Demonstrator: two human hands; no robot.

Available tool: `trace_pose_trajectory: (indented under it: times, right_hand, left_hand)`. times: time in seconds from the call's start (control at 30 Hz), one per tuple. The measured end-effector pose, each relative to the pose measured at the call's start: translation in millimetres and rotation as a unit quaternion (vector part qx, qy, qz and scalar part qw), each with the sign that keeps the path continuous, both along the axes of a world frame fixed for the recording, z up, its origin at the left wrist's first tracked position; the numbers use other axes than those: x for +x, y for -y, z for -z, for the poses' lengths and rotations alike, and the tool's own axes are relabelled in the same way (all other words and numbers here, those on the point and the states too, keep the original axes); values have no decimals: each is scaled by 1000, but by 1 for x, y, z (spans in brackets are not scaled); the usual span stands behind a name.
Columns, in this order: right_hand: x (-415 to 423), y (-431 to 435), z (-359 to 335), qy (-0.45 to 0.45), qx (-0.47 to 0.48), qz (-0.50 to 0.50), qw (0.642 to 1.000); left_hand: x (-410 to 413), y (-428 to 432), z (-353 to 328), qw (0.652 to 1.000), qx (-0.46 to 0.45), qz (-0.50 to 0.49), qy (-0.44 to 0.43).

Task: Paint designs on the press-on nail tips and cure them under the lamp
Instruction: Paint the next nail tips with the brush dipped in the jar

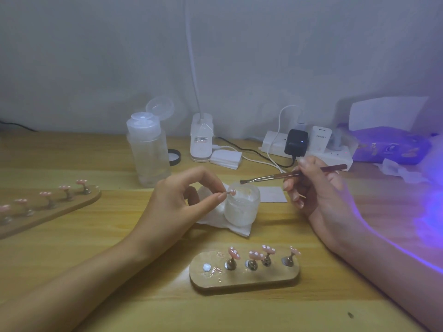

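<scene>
Our left hand (177,197) pinches a tip (232,192) by its peg — right at the jar (242,207), we think. Right hand (318,188) grips the brush (275,176).

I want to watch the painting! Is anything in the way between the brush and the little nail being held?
Nothing visible is. The left hand pinches the nail tip at the rim of the open jar. The brush in the right hand hovers just above it, with only open air between them.
</scene>
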State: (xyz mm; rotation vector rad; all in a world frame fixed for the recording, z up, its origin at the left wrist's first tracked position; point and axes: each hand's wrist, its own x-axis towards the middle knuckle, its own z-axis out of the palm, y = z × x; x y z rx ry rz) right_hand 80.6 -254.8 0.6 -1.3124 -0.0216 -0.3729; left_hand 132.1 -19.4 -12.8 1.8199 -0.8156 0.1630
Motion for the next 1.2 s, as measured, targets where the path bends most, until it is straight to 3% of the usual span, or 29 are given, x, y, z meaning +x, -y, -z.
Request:
trace_pose_trajectory:
  times: [0.3, 1.2]
  right_hand:
    - [0, -3, 1, 5, -50, -37, 998]
    - [1, 0, 4, 18, -77, -21, 997]
  left_hand:
    - [0, 1, -1, 1000, -1, 0, 8]
    - [1, 1, 0, 1000, -3, 6, 20]
